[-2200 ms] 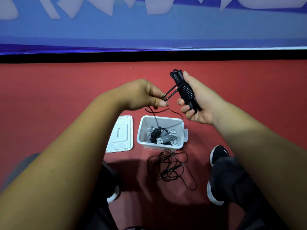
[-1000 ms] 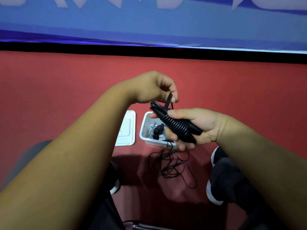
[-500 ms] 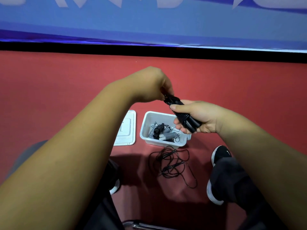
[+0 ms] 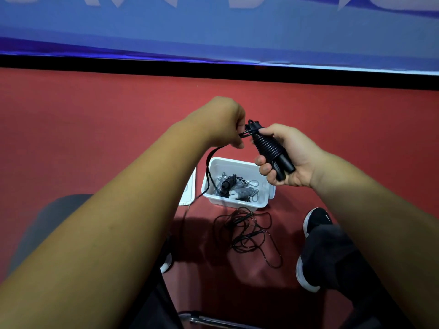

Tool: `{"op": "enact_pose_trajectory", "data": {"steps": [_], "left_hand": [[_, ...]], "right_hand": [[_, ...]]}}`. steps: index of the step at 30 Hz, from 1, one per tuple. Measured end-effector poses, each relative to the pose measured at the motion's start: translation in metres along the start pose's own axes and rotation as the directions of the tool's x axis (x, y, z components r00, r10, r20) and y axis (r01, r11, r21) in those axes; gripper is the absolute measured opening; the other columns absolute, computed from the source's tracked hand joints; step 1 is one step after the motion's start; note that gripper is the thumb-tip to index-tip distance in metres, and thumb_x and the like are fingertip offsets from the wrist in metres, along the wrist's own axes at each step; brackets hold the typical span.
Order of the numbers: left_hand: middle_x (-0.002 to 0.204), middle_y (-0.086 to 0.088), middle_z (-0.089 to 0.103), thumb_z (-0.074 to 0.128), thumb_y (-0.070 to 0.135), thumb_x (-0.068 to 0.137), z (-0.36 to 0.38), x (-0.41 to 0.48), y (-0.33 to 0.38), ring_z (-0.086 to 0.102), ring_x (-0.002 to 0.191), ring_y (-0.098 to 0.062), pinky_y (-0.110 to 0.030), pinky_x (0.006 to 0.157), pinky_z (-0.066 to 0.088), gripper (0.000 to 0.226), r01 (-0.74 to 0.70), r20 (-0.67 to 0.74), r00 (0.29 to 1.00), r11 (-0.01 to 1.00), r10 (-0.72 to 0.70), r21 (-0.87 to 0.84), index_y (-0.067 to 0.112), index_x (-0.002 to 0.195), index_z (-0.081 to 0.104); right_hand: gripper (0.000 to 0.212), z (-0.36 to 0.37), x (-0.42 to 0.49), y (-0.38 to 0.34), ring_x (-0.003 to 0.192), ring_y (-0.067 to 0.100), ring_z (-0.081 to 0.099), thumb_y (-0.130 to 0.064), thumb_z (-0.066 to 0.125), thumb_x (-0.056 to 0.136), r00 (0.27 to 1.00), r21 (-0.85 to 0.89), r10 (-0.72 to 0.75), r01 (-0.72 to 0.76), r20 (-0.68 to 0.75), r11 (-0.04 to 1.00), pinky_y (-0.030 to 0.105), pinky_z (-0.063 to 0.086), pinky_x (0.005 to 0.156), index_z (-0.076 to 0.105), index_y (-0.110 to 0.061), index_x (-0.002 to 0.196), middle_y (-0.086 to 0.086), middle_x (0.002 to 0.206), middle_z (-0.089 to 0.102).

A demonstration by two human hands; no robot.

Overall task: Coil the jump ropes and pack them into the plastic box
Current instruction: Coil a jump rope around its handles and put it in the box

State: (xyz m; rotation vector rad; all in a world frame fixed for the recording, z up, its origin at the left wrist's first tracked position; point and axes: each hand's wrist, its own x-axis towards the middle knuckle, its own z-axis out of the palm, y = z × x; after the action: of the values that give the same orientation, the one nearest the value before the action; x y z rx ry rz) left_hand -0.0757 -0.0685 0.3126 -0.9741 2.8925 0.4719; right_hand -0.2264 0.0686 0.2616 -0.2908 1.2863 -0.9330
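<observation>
Looking down from my head camera, my right hand [image 4: 293,154] is curled round a black jump rope bundle [image 4: 270,148]: the two handles lie side by side with the cord wound tightly around their upper part, and my thumb presses near the top while my fingers wrap the lower ends. My left hand [image 4: 223,119] is just beside it, the fingertips pinching a short loop of the same cord where it leaves the top of the bundle, so both hands are clamped on this one rope and almost touching. A loose cord tail [image 4: 208,172] hangs down from under my left hand, past the left edge of the box, and goes out of sight behind my forearm. The bundle is held in the air above the white plastic box [image 4: 235,203], which sits open on the red floor [image 4: 95,129]. Inside the box lie a coiled black rope [image 4: 226,184] and a coiled grey rope [image 4: 240,192]. The white lid [image 4: 190,189] lies flat just left of the box, mostly hidden by my left arm. In front of the box, nearer to me, an uncoiled black jump rope [image 4: 247,231] sprawls in a tangle on the floor. My right shoe [image 4: 316,220] stands to the right of that tangle. A blue banner [image 4: 213,27] runs across the far side.
</observation>
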Motion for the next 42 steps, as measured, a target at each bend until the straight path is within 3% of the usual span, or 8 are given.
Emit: {"op": "enact_pose_trajectory", "data": {"steps": [5, 9, 12, 18, 23, 29, 38, 42], "left_hand": [[0.073, -0.004, 0.069, 0.070, 0.033, 0.092, 0.002, -0.003, -0.002, 0.068, 0.080, -0.027, -0.032, 0.068, 0.051, 0.018, 0.021, 0.002, 1.000, 0.999, -0.021, -0.026, 0.017, 0.088, 0.078], [0.076, -0.002, 0.077, 0.064, 0.035, 0.103, 0.004, -0.005, -0.008, 0.072, 0.065, -0.011, -0.028, 0.069, 0.056, 0.025, 0.040, 0.094, 0.995, 0.946, -0.009, -0.323, 0.016, 0.095, 0.078], [0.081, -0.008, 0.074, 0.056, 0.024, 0.108, 0.005, -0.009, -0.013, 0.070, 0.065, -0.016, -0.033, 0.068, 0.058, 0.026, 0.050, 0.135, 0.990, 0.793, 0.041, -0.608, 0.003, 0.101, 0.070], [0.070, 0.002, 0.057, 0.047, 0.036, 0.111, 0.000, -0.010, -0.012, 0.042, 0.057, -0.012, -0.029, 0.057, 0.037, 0.038, 0.024, 0.093, 0.994, 0.722, 0.056, -0.692, 0.008, 0.108, 0.073], [0.083, 0.009, 0.076, 0.061, 0.029, 0.105, -0.003, -0.009, -0.016, 0.051, 0.072, -0.012, -0.031, 0.071, 0.044, 0.019, 0.009, 0.079, 0.996, 0.812, 0.046, -0.583, 0.026, 0.103, 0.079], [0.085, 0.008, 0.080, 0.080, 0.024, 0.092, 0.001, -0.005, -0.018, 0.062, 0.074, -0.005, -0.031, 0.086, 0.055, 0.009, 0.061, 0.122, 0.993, 0.896, -0.008, -0.441, 0.026, 0.099, 0.084], [0.085, -0.005, 0.080, 0.091, 0.023, 0.079, 0.014, -0.005, -0.016, 0.064, 0.071, -0.010, -0.031, 0.082, 0.058, 0.012, 0.103, 0.206, 0.979, 0.868, -0.001, -0.485, 0.031, 0.084, 0.084], [0.062, 0.009, 0.071, 0.085, 0.007, 0.083, 0.018, -0.006, -0.017, 0.064, 0.058, -0.004, -0.022, 0.065, 0.058, 0.027, 0.089, 0.214, 0.977, 0.858, 0.025, -0.506, 0.029, 0.068, 0.078]], "right_hand": [[0.061, 0.003, -0.001, -0.002, 0.055, 0.013, 0.043, -0.084, 0.064, 0.081, 0.999, 0.019, -0.050, 0.050, -0.022, 0.999, 0.018, 0.033, 0.051, 0.060, -0.029, 0.105, 0.000, 0.070, 0.050], [0.055, 0.003, -0.001, -0.005, 0.054, 0.012, 0.040, -0.078, 0.059, 0.090, 0.996, 0.045, -0.069, 0.071, -0.058, 0.996, 0.018, 0.032, 0.050, 0.061, -0.026, 0.107, -0.001, 0.069, 0.048], [0.050, 0.001, -0.002, -0.007, 0.054, 0.011, 0.041, -0.074, 0.058, 0.092, 0.994, 0.062, -0.083, 0.088, -0.071, 0.994, 0.019, 0.032, 0.050, 0.061, -0.025, 0.105, -0.002, 0.069, 0.048], [0.045, 0.001, -0.004, -0.009, 0.053, 0.010, 0.041, -0.069, 0.056, 0.095, 0.990, 0.083, -0.101, 0.109, -0.098, 0.991, 0.018, 0.030, 0.050, 0.060, -0.025, 0.105, -0.003, 0.068, 0.048], [0.050, 0.004, -0.005, -0.011, 0.052, 0.009, 0.038, -0.073, 0.054, 0.093, 0.992, 0.109, -0.098, 0.106, -0.076, 0.988, 0.015, 0.029, 0.045, 0.061, -0.024, 0.102, -0.004, 0.068, 0.046], [0.058, 0.009, -0.010, -0.009, 0.049, 0.009, 0.037, -0.079, 0.060, 0.087, 0.996, 0.078, -0.075, 0.071, 0.048, 0.994, 0.016, 0.028, 0.043, 0.062, -0.021, 0.091, -0.003, 0.068, 0.044], [0.047, 0.014, -0.018, 0.004, 0.043, 0.009, 0.039, -0.064, 0.055, 0.096, 0.916, 0.076, 0.025, -0.060, 0.400, 0.995, 0.017, 0.027, 0.041, 0.061, -0.018, 0.091, -0.003, 0.062, 0.042], [0.054, 0.010, -0.017, 0.010, 0.041, 0.010, 0.046, -0.064, 0.046, 0.101, 0.838, 0.074, 0.067, -0.127, 0.541, 0.989, 0.016, 0.032, 0.040, 0.065, -0.014, 0.103, 0.000, 0.058, 0.048]]}}
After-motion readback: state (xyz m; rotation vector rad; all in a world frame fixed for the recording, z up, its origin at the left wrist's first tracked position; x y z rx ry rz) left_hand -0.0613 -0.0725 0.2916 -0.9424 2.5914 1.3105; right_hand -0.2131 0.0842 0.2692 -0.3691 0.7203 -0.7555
